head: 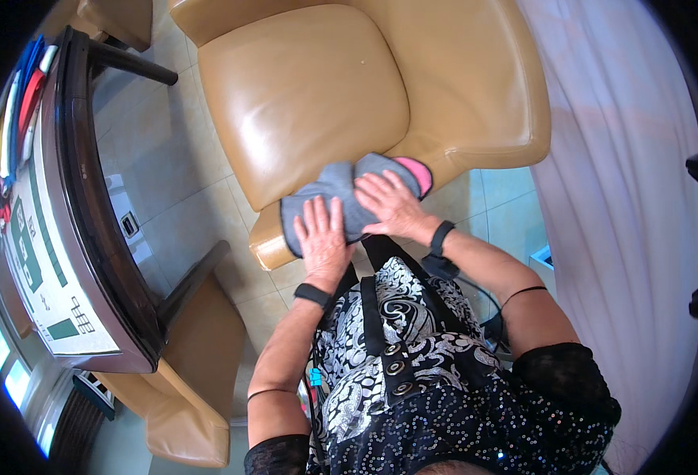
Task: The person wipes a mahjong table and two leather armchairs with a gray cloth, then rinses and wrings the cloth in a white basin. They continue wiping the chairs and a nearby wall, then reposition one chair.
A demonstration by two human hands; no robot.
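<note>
A grey cloth piece [338, 178] with dark edging lies across the near armrest [268, 240] of a tan leather-look armchair. Pink lining [417, 172] shows at its right end, where the edge is turned over. My left hand [323, 240] rests palm down on the left part of the cloth, fingers pointing towards the seat. Flat on the right part is my right hand [393, 205], its fingers spread and its thumb out to the side. Neither hand grips the cloth; both cover some of it. The seat cushion [307, 95] is just beyond.
On the left stands a dark-edged table [96, 237] with a printed cloth [46, 273] and a pile of coloured fabrics [16, 119]. A second tan chair [197, 380] is at the lower left. Pale curtains [616, 196] hang on the right, above a tiled floor [188, 178].
</note>
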